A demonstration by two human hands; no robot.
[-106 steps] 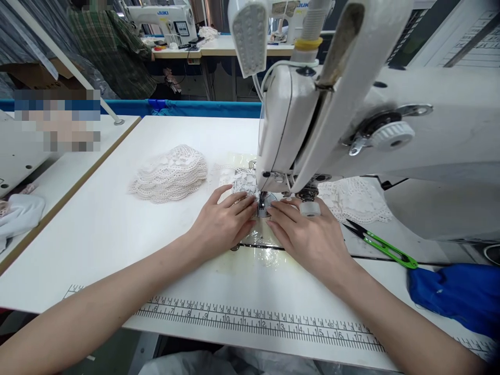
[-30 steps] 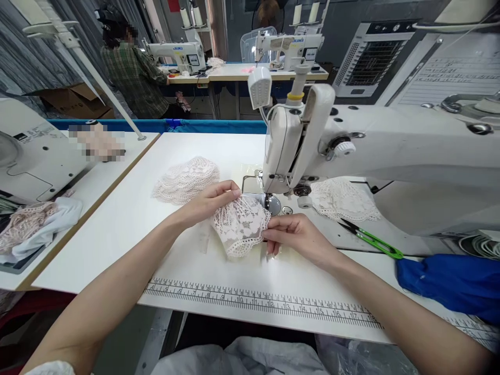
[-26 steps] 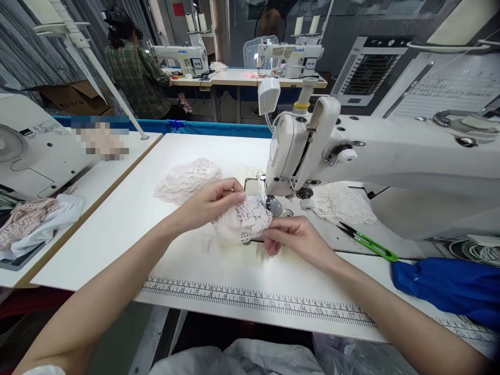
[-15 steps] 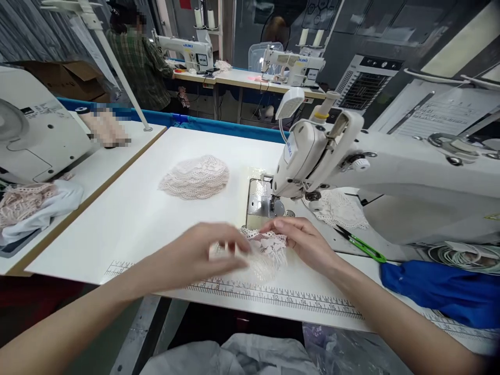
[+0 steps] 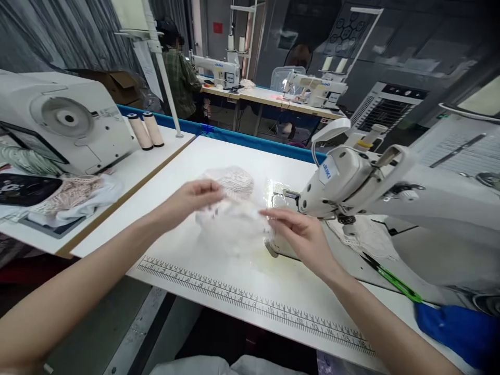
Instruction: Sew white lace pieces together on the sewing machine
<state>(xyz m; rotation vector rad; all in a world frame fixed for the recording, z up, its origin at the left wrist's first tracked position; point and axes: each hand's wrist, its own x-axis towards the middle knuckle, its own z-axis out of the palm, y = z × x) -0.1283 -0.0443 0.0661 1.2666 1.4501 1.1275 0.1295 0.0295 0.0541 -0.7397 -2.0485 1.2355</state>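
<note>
Between my hands a pale lace piece (image 5: 238, 224) is stretched above the white table, smeared by motion. My left hand (image 5: 199, 197) pinches its left end. At its right edge, my right hand (image 5: 299, 232) grips it between thumb and fingers. Behind the held piece lies a stack of pinkish lace pieces (image 5: 236, 179), partly covered by it. Just right of my right hand stands the head of a white sewing machine (image 5: 332, 177); its needle area is partly hidden.
Green-handled thread snips (image 5: 394, 278) and more lace (image 5: 365, 239) lie beneath the machine arm. Blue cloth (image 5: 457, 328) sits at the right. Two thread cones (image 5: 146, 131) and another machine (image 5: 66, 120) stand left. A ruler strip (image 5: 250, 302) runs along the front edge. A person (image 5: 177, 78) works behind.
The lace has moved from beside the needle area leftward and up, now spread between both hands. My left hand has closed on it. The view has turned left.
</note>
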